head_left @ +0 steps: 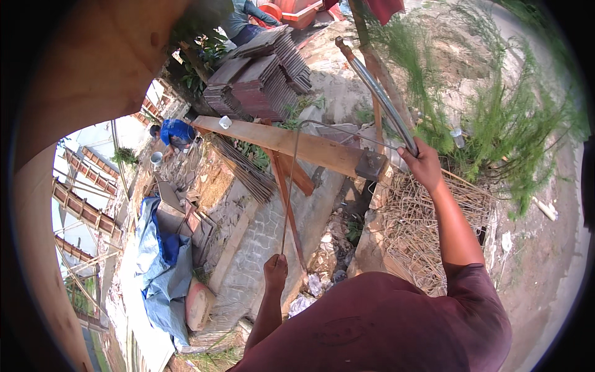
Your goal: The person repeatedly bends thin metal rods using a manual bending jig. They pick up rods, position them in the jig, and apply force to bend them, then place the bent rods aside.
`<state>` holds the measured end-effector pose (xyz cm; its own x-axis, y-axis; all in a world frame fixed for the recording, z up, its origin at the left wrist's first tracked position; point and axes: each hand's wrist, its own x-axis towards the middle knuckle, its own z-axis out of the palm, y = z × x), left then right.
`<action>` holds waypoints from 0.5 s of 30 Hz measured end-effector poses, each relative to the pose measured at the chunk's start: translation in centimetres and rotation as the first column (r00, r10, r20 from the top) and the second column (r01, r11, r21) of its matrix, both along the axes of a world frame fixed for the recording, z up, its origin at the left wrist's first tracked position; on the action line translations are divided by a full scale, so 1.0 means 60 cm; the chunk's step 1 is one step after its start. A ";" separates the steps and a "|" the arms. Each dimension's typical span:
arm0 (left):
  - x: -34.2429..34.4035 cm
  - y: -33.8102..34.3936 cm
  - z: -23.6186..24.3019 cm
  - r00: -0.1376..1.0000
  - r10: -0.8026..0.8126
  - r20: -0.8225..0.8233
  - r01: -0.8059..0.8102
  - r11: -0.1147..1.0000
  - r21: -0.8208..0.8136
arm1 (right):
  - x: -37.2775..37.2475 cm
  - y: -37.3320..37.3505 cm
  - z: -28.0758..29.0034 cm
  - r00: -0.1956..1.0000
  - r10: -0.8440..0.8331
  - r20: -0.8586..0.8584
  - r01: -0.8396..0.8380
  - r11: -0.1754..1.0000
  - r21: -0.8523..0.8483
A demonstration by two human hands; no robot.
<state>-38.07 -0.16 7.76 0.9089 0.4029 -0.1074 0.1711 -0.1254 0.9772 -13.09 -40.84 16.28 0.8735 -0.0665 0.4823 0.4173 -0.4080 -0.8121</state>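
Metal rod [295, 149]: bend formed, remainder unconfirmed.
We found it arched between left hand [276, 271], fingers clenched round it, and right hand [423, 164], fingers gripping a pipe [385, 96].

Left hand [276, 271] sits between 6 and 7 o'clock, clenched in a fist; left forearm [263, 322] points between 12 and 1. Right hand [423, 166] is near 3 o'clock, fingers curled tight; right arm [447, 220] reaches toward 11, nearly straight. Torso [378, 322] at 5.
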 end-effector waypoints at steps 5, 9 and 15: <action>-0.013 -0.047 -0.061 0.992 -0.109 -0.057 0.106 0.993 -0.057 | 0.014 -0.045 -0.021 0.997 0.076 -0.008 -0.076 0.984 -0.160; -0.020 -0.016 -0.087 0.973 -0.144 -0.180 0.145 0.989 -0.008 | 0.011 -0.096 -0.004 0.980 0.154 -0.123 -0.175 0.967 -0.187; 0.000 -0.040 -0.103 0.961 -0.188 -0.201 0.174 0.981 -0.087 | -0.006 -0.100 -0.078 0.964 0.130 -0.231 -0.156 0.983 -0.100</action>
<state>-38.05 -2.56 1.57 0.9210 0.2188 -0.3225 0.3513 -0.1079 0.9300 -13.42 -46.83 11.60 0.9560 0.1117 0.2714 0.2920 -0.4541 -0.8418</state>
